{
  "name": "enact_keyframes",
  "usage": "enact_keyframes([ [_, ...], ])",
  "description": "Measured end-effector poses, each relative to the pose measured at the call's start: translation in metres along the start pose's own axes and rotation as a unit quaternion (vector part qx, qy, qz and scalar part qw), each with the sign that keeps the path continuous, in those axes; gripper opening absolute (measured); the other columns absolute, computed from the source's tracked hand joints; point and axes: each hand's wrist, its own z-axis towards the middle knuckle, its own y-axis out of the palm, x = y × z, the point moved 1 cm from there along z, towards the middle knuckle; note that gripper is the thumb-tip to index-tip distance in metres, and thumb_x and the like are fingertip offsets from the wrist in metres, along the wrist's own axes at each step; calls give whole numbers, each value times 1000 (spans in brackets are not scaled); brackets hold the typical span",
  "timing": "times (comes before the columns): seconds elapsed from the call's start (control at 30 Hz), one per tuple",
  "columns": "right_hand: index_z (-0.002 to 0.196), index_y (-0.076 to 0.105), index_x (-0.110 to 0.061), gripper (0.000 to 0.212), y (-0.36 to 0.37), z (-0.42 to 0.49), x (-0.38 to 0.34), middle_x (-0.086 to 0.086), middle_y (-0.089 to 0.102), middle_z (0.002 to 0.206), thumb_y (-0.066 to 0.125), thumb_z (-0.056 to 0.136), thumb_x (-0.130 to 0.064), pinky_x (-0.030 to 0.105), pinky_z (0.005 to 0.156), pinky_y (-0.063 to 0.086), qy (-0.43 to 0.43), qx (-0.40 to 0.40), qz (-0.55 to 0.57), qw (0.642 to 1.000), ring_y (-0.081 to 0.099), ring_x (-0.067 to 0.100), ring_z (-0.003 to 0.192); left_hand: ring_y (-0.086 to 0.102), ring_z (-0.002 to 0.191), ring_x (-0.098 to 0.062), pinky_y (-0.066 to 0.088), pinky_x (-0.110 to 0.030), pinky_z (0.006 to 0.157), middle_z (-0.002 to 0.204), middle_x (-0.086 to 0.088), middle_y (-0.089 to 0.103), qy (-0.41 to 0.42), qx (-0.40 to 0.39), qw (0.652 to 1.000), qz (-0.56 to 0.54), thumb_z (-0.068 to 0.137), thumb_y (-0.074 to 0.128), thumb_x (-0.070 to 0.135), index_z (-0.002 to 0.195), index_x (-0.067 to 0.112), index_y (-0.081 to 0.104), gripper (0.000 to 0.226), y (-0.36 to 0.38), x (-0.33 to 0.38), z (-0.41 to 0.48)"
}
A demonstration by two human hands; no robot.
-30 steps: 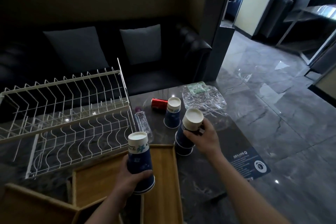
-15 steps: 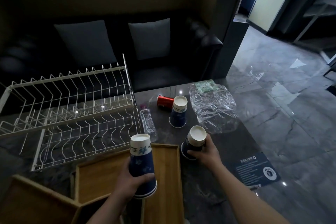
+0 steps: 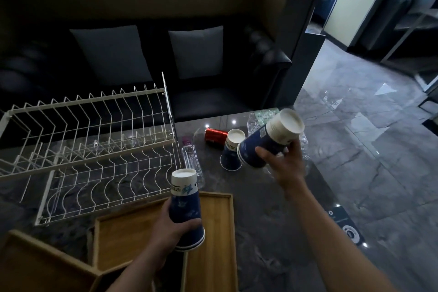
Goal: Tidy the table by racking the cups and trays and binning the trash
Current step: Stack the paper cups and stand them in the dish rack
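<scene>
My left hand (image 3: 170, 227) grips an upside-down stack of blue paper cups (image 3: 186, 204) above the wooden trays (image 3: 213, 232). In the air over the table, my right hand (image 3: 284, 161) holds a second stack of blue cups (image 3: 265, 144), tilted with its white base pointing up and right. One more blue cup (image 3: 231, 149) stands upside down on the dark marble table (image 3: 272, 220). The white wire dish rack (image 3: 90, 144) fills the left of the table and has nothing in it.
A red can (image 3: 214, 135) lies on its side behind the standing cup. A clear plastic bottle (image 3: 192, 161) lies beside the rack. Crumpled clear plastic (image 3: 258, 118) sits at the table's far edge. A dark sofa with two cushions lies beyond; glossy floor at right.
My right hand pressed its cup down over another on the table, then lifted the nested stack up and tilted it. My left hand kept its cups in place.
</scene>
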Motion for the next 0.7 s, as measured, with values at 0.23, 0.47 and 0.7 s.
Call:
enact_keyframes([
  [0.23, 98, 52, -57, 64, 61, 65, 3, -13, 67, 109, 91, 62, -21, 50, 91, 60, -2, -58, -70, 996, 65, 7, 102, 66, 102, -20, 51, -38, 82, 115, 2, 69, -6, 12, 1000, 11, 46, 96, 16, 125, 25, 54, 90, -3, -6, -1],
  [0.47, 114, 56, -35, 68, 74, 72, 75, 1, 69, 117, 95, 62, -17, 52, 99, 55, 88, -101, -148, 980, 66, 26, 113, 66, 97, -10, 49, -30, 79, 108, 9, 68, -3, 49, 999, 15, 38, 98, 18, 116, 31, 55, 90, -3, 1, 3],
  [0.7, 114, 53, -26, 70, 74, 65, 119, -2, 62, 114, 95, 60, -11, 52, 103, 50, 128, -116, -209, 963, 60, 30, 119, 67, 97, -8, 51, -29, 79, 109, 11, 69, -18, 64, 997, 27, 25, 93, 40, 120, 35, 54, 103, -3, 6, 14],
])
